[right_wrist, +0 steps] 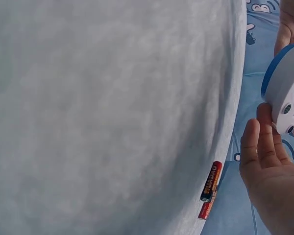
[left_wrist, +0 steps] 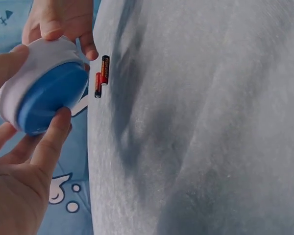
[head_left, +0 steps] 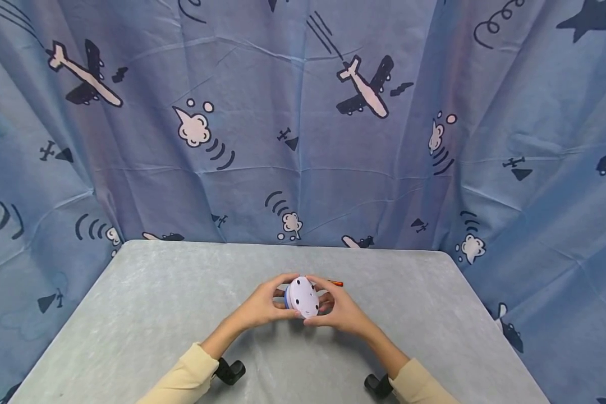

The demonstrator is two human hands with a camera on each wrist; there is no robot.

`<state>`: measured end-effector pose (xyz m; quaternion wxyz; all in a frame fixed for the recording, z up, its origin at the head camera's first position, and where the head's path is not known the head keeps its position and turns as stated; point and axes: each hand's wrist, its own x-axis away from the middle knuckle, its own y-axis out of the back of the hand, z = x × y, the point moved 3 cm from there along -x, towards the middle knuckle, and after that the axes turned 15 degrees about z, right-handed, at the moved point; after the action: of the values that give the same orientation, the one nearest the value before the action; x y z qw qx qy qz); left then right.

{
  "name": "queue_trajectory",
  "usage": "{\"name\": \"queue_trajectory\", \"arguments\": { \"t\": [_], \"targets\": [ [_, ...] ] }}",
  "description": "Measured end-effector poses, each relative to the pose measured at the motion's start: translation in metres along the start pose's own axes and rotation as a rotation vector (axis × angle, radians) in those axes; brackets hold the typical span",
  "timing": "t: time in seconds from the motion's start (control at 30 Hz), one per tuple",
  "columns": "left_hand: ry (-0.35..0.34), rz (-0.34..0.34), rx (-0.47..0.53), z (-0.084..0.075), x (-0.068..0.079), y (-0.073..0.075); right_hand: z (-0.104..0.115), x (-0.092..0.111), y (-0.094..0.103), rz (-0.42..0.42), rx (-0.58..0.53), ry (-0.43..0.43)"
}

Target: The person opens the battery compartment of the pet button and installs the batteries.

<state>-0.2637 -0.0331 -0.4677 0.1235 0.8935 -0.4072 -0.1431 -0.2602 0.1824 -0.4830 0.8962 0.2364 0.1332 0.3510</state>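
A round device (head_left: 304,297), white with a blue domed side (left_wrist: 54,98), is held tilted above the table between both hands. In the head view its white underside, dotted with several small dark feet, faces the camera. My left hand (head_left: 260,306) grips its left edge, thumb on the white rim and fingertips against the blue dome. The right hand (head_left: 344,311) holds the opposite edge between thumb and fingers, as the right wrist view (right_wrist: 272,176) partly shows. Beyond the right hand lie two red-and-black batteries (left_wrist: 105,70), side by side; the hand hides part of them in the head view.
The table (head_left: 182,292) has a pale grey cloth cover. Behind it hangs a blue curtain (head_left: 252,134) printed with airplanes and clouds. Black wrist cameras (head_left: 230,371) sit on both wrists, close over the table.
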Motion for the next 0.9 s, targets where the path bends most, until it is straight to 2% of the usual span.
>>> {"name": "queue_trajectory", "arguments": {
  "t": [0.27,0.5,0.67,0.73,0.9],
  "targets": [
    [0.039,0.006,-0.007,0.004,0.005,0.001,-0.003,0.0,-0.001,0.014,0.015,-0.045],
    [0.092,0.02,-0.033,0.011,0.007,0.001,-0.003,-0.005,-0.005,0.048,0.03,-0.027],
    [0.11,-0.007,-0.03,0.018,0.009,0.001,-0.007,-0.009,-0.007,0.052,0.005,-0.067],
    [0.116,-0.022,-0.057,0.021,0.009,0.002,-0.009,-0.01,-0.008,0.055,-0.01,-0.074],
    [0.119,-0.044,-0.091,0.028,0.011,0.003,-0.012,-0.012,-0.009,0.073,-0.034,-0.061]
  ]
}}
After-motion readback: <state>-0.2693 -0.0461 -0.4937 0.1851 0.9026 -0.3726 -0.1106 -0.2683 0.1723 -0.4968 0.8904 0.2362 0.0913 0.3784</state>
